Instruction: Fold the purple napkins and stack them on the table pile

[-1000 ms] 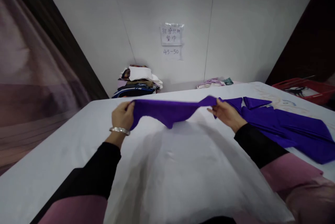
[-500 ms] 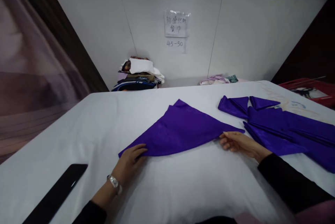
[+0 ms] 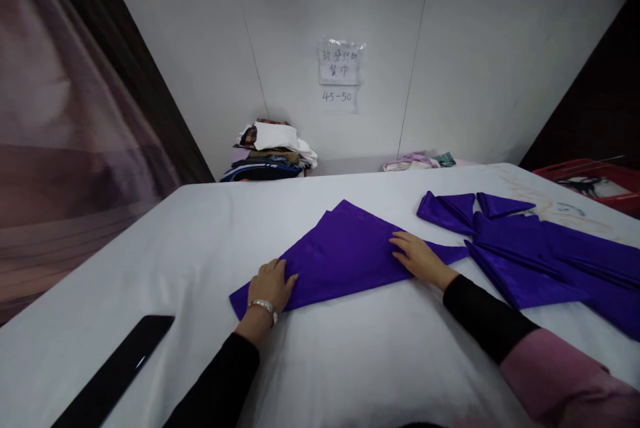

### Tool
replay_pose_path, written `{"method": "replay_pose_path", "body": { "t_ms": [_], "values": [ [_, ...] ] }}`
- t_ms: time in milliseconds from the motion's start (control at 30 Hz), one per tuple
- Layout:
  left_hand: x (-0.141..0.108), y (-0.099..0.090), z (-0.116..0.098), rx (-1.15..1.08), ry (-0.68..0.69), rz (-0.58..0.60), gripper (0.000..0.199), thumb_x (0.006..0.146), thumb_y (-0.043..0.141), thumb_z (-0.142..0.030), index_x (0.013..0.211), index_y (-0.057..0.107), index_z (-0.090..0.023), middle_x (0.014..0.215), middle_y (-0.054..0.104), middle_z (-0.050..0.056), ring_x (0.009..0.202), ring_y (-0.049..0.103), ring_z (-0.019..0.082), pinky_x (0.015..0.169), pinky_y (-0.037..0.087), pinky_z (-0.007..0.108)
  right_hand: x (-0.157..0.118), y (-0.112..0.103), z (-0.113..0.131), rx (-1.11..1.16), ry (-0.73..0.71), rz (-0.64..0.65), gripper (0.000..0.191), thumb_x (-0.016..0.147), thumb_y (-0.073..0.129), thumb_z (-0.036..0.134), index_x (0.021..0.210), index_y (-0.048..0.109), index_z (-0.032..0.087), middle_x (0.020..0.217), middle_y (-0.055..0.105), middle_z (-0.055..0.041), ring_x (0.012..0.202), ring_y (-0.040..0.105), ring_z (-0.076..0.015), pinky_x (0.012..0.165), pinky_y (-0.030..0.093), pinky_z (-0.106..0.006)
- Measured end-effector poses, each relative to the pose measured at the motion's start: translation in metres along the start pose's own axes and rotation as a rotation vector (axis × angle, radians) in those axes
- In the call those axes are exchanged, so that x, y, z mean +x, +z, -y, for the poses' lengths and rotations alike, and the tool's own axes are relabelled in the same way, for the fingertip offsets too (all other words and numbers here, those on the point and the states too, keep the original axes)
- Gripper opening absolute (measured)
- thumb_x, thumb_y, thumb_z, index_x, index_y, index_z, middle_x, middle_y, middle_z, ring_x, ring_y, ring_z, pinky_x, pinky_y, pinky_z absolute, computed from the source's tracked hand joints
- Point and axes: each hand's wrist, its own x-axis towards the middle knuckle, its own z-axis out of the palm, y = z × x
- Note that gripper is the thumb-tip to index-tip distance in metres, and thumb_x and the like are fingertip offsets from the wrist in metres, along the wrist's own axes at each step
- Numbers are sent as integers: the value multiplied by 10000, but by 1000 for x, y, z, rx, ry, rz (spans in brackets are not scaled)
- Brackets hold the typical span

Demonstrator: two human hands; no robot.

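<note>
A purple cloth (image 3: 345, 248), folded into a rough triangle with two offset peaks at the far side, lies on the white-covered table (image 3: 210, 241). My left hand (image 3: 273, 283) rests on its left part, palm down, fingers apart. On the right part of the cloth lies my right hand (image 3: 417, 255), its fingers spread and flat. A narrow corner of the cloth sticks out to the right past that hand. Neither hand pinches the fabric.
More folded purple cloths (image 3: 530, 241) lie on the right. A black flat object (image 3: 117, 368) sits at the front left. Clothes are stacked (image 3: 273, 151) beyond the far edge, and a red basket (image 3: 620, 198) stands at the far right.
My right hand has moved left and away from me, from the cloth's near right edge onto its surface. My left hand has moved further onto the cloth. The near edge looks straighter.
</note>
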Motion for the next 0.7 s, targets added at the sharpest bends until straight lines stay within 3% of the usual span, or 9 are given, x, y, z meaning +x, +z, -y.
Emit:
{"method": "replay_pose_path", "body": {
  "t_ms": [167, 300, 433, 567, 633, 700],
  "values": [
    [-5, 5, 9, -74, -24, -43, 315, 806, 494, -330, 1041, 595, -146, 995, 659, 122, 922, 622, 239, 799, 480, 351, -9, 19, -23, -171, -7, 46, 345, 873, 439, 288, 1162, 582, 166, 1280, 516, -146, 1200, 453, -286, 985, 366, -490],
    [-10, 1, 4, -138, 26, -81, 191, 829, 476, -300, 926, 609, -202, 918, 675, 55, 844, 640, 194, 740, 502, 313, -7, 12, -14, -152, 0, 97, 416, 856, 465, 267, 1249, 517, 142, 1332, 460, -164, 1247, 401, -289, 1022, 327, -476],
    [-30, -14, -23, -277, 403, -199, 181, 874, 429, -279, 860, 597, -212, 856, 649, 34, 826, 619, 161, 745, 502, 292, 4, -3, 30, -32, -143, 141, 649, 817, 533, 265, 1412, 277, 215, 1459, 289, -110, 1350, 216, -250, 1065, 256, -462],
    [-60, -30, -54, -268, 748, -133, 172, 873, 416, -190, 858, 587, -210, 974, 673, 41, 885, 626, 159, 776, 512, 299, 15, -10, 96, 44, -437, 270, 795, 765, 578, 208, 1440, 160, 237, 1498, 195, -78, 1378, 107, -221, 1086, 172, -469],
    [-73, -36, -63, -240, 834, -93, 183, 868, 405, -168, 843, 582, -209, 1016, 678, 43, 886, 636, 166, 783, 519, 316, 18, -9, 121, 22, -591, 322, 762, 740, 567, 152, 1419, 229, 232, 1498, 200, -67, 1380, 90, -214, 1094, 113, -476],
    [-83, -42, -64, -239, 863, -56, 198, 872, 389, -170, 847, 580, -218, 1014, 684, 41, 876, 644, 163, 788, 521, 313, 19, -7, 133, -21, -696, 347, 605, 711, 546, 97, 1294, 439, 219, 1487, 237, -57, 1378, 93, -223, 1092, 89, -478]
  ]
}}
